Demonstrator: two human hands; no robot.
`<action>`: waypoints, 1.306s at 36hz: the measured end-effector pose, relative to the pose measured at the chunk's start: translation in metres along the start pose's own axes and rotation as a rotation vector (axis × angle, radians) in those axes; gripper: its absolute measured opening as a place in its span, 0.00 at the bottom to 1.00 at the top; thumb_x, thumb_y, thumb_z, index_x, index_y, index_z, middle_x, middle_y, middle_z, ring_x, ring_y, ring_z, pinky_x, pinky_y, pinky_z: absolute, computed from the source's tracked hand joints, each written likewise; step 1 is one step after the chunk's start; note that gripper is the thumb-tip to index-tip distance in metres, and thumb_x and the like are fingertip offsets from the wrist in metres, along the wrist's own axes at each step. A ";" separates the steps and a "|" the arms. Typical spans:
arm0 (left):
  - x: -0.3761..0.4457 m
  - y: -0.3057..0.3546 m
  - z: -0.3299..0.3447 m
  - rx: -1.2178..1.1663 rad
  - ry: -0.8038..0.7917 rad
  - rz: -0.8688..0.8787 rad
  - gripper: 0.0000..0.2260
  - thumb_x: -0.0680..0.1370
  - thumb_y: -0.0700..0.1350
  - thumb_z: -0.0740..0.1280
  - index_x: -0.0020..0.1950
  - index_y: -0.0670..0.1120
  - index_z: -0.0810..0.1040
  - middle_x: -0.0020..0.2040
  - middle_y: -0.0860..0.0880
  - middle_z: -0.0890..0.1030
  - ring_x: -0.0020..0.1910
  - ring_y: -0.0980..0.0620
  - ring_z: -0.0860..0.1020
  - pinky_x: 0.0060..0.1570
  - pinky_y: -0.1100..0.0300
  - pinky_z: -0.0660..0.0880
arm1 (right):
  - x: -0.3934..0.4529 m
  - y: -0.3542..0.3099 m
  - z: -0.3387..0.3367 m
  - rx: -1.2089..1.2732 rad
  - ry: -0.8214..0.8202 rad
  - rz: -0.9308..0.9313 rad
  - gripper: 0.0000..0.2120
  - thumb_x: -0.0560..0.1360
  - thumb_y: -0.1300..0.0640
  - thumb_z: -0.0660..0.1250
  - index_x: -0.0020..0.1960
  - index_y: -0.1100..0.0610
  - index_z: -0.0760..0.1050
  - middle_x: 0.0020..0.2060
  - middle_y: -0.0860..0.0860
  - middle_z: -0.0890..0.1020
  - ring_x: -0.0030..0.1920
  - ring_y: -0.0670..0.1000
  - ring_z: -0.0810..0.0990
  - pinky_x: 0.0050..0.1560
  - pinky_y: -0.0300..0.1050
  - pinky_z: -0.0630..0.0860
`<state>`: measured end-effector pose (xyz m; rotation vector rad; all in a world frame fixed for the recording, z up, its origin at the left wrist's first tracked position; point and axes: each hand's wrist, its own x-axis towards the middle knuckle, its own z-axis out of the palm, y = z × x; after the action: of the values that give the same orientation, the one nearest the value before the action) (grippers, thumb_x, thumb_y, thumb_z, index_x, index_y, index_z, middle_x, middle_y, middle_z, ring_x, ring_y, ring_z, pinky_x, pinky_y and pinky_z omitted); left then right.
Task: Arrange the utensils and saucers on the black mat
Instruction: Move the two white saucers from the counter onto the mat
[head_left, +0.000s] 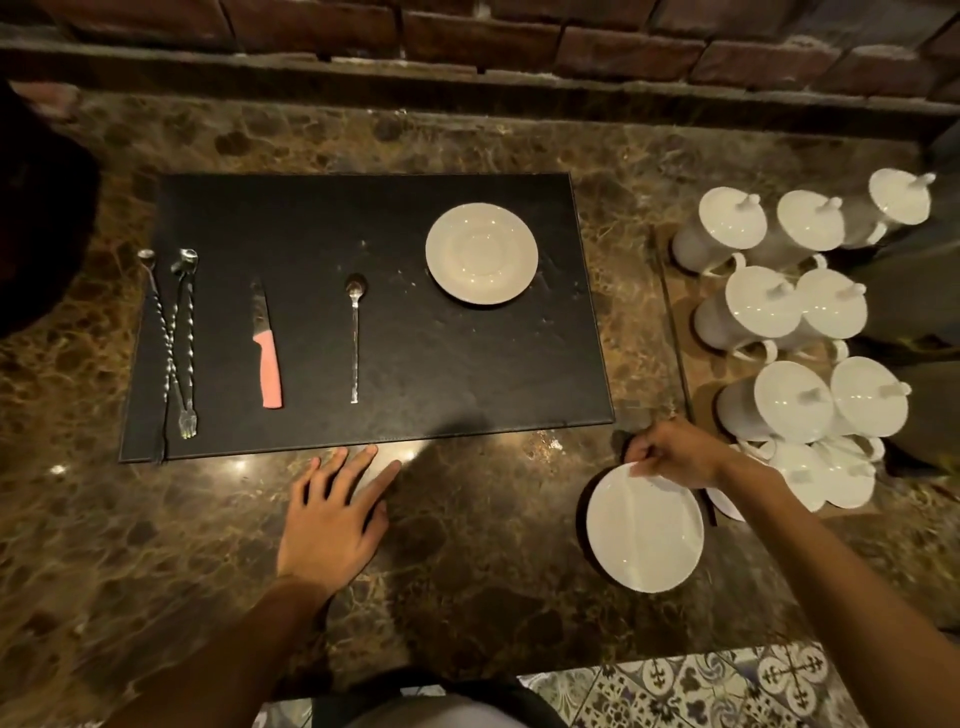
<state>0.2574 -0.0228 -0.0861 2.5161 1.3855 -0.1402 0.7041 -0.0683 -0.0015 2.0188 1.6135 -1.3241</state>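
The right hand (675, 451) pinches the 12 o'clock rim of a white saucer (647, 530), off the black mat (363, 312) at 4 o'clock; glazed china looks stiff, slippery, breakable. The left hand (332, 514) lies spread flat on the desk (493, 545)

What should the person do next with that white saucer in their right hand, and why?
Probably carry the saucer held by the right hand over onto the black mat, near the saucer already there; that right part lies bare. The left hand rests open on the counter.
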 end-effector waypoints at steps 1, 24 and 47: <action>0.000 0.000 0.000 -0.002 0.002 0.001 0.23 0.80 0.55 0.57 0.75 0.58 0.71 0.74 0.48 0.74 0.73 0.39 0.71 0.72 0.40 0.63 | 0.000 0.000 0.001 0.015 0.008 -0.006 0.04 0.75 0.58 0.71 0.48 0.57 0.85 0.43 0.50 0.86 0.43 0.44 0.80 0.43 0.27 0.70; -0.002 -0.005 0.006 -0.002 0.102 0.034 0.22 0.79 0.55 0.59 0.74 0.58 0.73 0.73 0.49 0.75 0.72 0.41 0.71 0.72 0.42 0.64 | 0.106 -0.105 -0.007 0.679 0.592 0.186 0.05 0.74 0.58 0.71 0.41 0.55 0.85 0.36 0.49 0.84 0.39 0.49 0.82 0.40 0.45 0.80; -0.002 -0.011 0.004 -0.119 0.149 0.067 0.20 0.79 0.55 0.61 0.71 0.60 0.75 0.73 0.53 0.75 0.71 0.45 0.73 0.72 0.43 0.67 | 0.075 -0.135 0.008 0.313 0.805 0.257 0.12 0.75 0.54 0.68 0.49 0.65 0.78 0.42 0.60 0.81 0.43 0.59 0.79 0.43 0.52 0.77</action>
<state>0.2473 -0.0204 -0.0917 2.5134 1.3182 0.1422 0.5813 0.0243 -0.0176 3.0919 1.3592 -0.7277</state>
